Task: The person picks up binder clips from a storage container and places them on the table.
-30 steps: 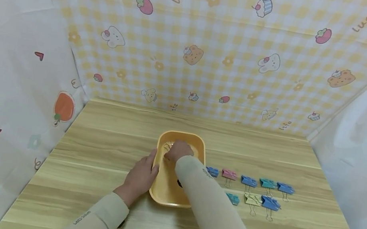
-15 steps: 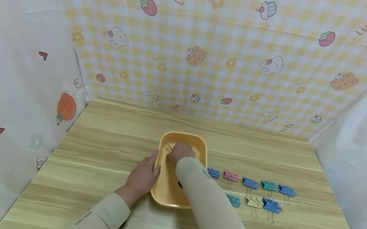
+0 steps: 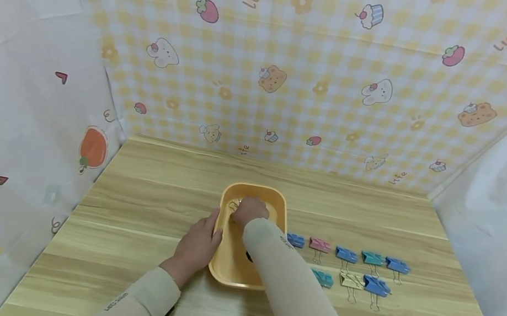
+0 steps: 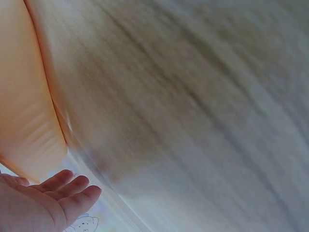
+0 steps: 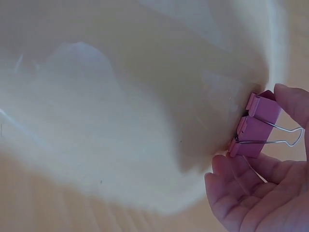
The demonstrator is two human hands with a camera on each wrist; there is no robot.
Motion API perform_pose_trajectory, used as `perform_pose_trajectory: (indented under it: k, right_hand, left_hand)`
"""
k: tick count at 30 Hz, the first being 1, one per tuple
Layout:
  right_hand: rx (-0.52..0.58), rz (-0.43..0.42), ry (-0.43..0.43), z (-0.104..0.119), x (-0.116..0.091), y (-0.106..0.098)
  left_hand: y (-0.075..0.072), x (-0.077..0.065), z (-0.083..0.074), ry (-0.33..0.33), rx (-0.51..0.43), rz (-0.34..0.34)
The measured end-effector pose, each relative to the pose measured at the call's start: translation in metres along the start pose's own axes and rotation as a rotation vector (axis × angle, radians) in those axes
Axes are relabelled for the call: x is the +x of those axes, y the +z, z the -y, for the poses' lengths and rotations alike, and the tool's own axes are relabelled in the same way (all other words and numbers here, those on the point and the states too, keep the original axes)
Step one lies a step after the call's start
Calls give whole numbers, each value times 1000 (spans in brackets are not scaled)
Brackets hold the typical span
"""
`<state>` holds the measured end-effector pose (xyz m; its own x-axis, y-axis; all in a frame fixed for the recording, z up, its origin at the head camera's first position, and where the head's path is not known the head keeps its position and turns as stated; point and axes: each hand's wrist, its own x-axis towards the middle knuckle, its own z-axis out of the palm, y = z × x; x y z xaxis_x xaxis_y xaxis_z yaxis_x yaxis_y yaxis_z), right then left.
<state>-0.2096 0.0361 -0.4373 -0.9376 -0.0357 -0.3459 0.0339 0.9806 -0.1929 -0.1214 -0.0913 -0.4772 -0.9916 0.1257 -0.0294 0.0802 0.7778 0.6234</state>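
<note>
An orange-yellow plastic bin (image 3: 229, 263) stands on the wooden table. My right hand (image 3: 250, 211) reaches down into its far part. In the right wrist view, that hand (image 5: 263, 195) pinches a pink binder clip (image 5: 260, 124) between thumb and fingers, close over the bin's floor; the clip's wire handles point toward the palm. Only wire handles (image 3: 234, 205) show beside the hand in the head view. My left hand (image 3: 195, 244) rests against the left wall of the bin. Its fingers (image 4: 79, 198) are loosely straight in the left wrist view.
Right of the bin lie several binder clips in two rows: a pink one (image 3: 320, 245), a blue one (image 3: 376, 285), a yellow one (image 3: 351, 280), a teal one (image 3: 372, 258) and others. My right forearm partly covers this side. A checked cloth (image 3: 316, 112) hangs behind the table.
The view has shifted slightly, so everything sits a little lower and further right. Both hands keep their places at the bin, and the right hand stays on the clip.
</note>
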Motion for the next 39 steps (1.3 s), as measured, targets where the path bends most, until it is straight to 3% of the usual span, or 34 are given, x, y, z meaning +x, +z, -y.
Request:
perform_pose_trajectory:
  k: [15, 39]
  right_hand:
    - [138, 2, -48, -10, 8, 4]
    - [100, -7, -153, -10, -10, -14]
  left_hand:
    - [1, -1, 2, -6, 10, 3]
    - [1, 0, -2, -15, 13, 1]
